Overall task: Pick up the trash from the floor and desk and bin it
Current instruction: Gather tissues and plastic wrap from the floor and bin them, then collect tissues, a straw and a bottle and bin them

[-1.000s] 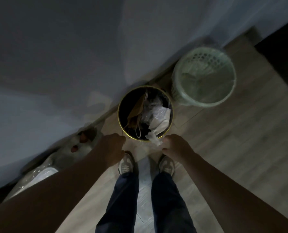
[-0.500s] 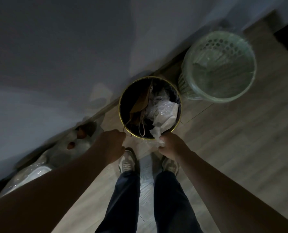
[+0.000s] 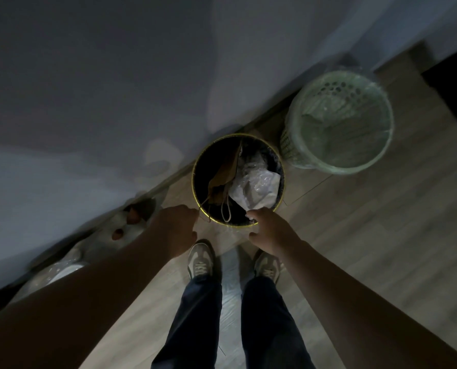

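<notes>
- At the foot of a dim grey wall (image 3: 89, 89), which fills the view from 9 to 12 o'clock, a person stands looking down at a pale wooden floor (image 3: 382, 249).
- A green perforated basket (image 3: 339, 87), lined with clear plastic, stands on the floor at 2 o'clock, just beside the bin.
- A round dark bin (image 3: 208, 161) with a gold rim sits at the centre, against the wall.
- A white bag (image 3: 102, 235) lies along the wall at 8 o'clock, with small reddish shapes on it, too blurred to name.
- Crumpled white plastic (image 3: 256, 187) fills the bin's 3 o'clock half.
- A brown paper bag (image 3: 224, 177) with string handles leans in the bin's 9 o'clock half.
- The right hand (image 3: 272, 230) reaches to the bin's rim at 5 o'clock, fingers touching the white plastic, thumb held apart. I cannot tell whether its grip has hold of anything.
- The left hand (image 3: 174, 230) is at the rim at 7 o'clock, fingers curled. I cannot tell whether its grip holds the rim.
- Two pale shoes (image 3: 200, 261) stand at 6 o'clock.
</notes>
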Motion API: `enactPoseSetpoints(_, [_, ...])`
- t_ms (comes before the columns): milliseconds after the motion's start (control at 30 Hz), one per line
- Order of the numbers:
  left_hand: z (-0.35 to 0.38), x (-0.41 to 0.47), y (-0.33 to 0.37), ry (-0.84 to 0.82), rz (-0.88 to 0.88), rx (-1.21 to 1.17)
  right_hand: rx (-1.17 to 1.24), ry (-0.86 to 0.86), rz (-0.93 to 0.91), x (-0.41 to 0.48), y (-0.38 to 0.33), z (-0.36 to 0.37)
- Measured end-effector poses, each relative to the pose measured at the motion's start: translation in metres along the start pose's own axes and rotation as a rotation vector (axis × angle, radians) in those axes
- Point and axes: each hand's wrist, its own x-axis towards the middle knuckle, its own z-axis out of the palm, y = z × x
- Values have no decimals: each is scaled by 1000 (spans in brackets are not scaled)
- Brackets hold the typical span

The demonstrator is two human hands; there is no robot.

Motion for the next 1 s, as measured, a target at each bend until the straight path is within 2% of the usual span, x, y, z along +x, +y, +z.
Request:
enactPoseSetpoints(200, [-43,-46,13,42,-20,0,-66,78,-45,-56,-23,-49])
enactPoseSetpoints(433, [-121,-138,57,157,-102,-116,-175,164,-163,-153,-73,-152])
enactPoseSetpoints(600, [-187,-228,97,356,-202,-284,-267,261,-360,-237,-121,-242])
enactPoseSetpoints(767, [-229,-328,123,545,-294,-348,-372,293,-586,-320,-173,-313])
enactPoseSetpoints(1000, [-257,-489,129,848,-521,-382,-538,293,-943,-425,-294,-354])
